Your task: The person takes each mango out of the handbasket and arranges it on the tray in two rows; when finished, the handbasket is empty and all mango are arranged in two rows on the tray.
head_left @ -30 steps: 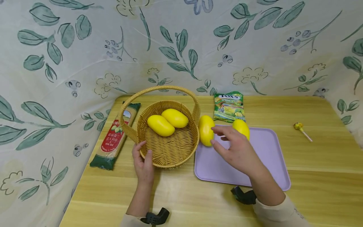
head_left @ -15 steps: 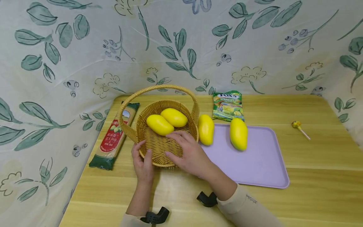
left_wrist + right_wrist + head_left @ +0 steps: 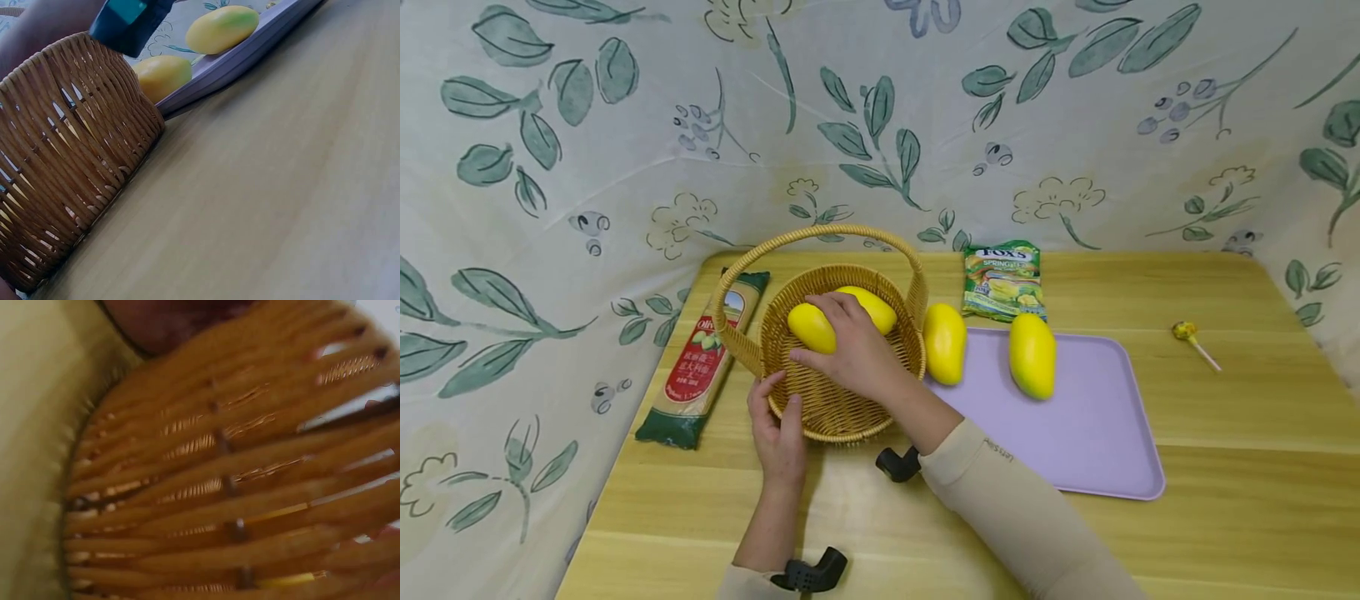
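Observation:
A round wicker basket (image 3: 838, 410) with a tall arched handle stands on the table, two yellow mangoes inside. My left hand (image 3: 779, 442) holds its near-left rim, the thumb over the edge. My right hand (image 3: 859, 348) reaches into the basket and grips the left mango (image 3: 807, 327), thumb on the near side and fingers over the far side, covering part of it. Behind that hand lies the second mango (image 3: 874, 310), partly hidden. Both wrist views show the woven basket wall (image 3: 75, 144) close up; in the right one (image 3: 187, 487) no held mango shows.
Right of the basket, one mango (image 3: 945, 343) leans at the edge of a purple tray (image 3: 1097, 417), another (image 3: 1032, 357) lies on it. A green candy bag (image 3: 1002, 279) is behind, a lollipop (image 3: 1186, 332) far right. A spaghetti pack (image 3: 696, 367) lies left.
My right hand has moved left from above the tray into the basket and taken hold of the left mango. My left hand has stayed on the rim.

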Available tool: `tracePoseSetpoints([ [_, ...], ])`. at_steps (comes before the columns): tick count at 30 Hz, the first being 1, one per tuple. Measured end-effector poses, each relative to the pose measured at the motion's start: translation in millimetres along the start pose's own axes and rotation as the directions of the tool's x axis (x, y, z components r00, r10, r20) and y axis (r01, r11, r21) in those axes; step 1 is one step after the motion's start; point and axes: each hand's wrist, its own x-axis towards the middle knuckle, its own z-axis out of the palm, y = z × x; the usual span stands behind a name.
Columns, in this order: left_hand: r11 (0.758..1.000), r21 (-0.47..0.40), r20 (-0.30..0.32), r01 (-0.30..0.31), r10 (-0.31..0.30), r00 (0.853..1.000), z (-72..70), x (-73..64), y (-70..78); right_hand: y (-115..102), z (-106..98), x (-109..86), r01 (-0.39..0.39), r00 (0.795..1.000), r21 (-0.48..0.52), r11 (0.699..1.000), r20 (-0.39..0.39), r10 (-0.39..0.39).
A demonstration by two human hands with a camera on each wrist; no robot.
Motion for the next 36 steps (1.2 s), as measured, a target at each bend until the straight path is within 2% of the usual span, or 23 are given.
tracePoseSetpoints([
  [8,1.0,0.001,-0.002,-0.001,0.001,1.0,0.6,0.9,0.0,8.6,7.4,14.4,-0.035,0.998,-0.028,0.999,0.046,0.036],
  [19,1.0,-0.014,0.009,0.007,-0.007,1.0,0.2,1.1,0.6,15.5,12.8,16.4,-0.072,0.993,-0.029,0.997,0.092,0.075],
  [31,0.999,-0.029,0.003,0.027,-0.026,1.0,0.5,0.8,1.6,18.7,14.3,17.6,-0.055,0.992,-0.072,0.996,0.112,0.063],
  [36,0.999,-0.026,0.007,0.027,-0.027,1.0,0.5,1.1,0.6,18.0,13.9,17.3,-0.066,0.989,-0.125,0.99,0.127,0.082],
])
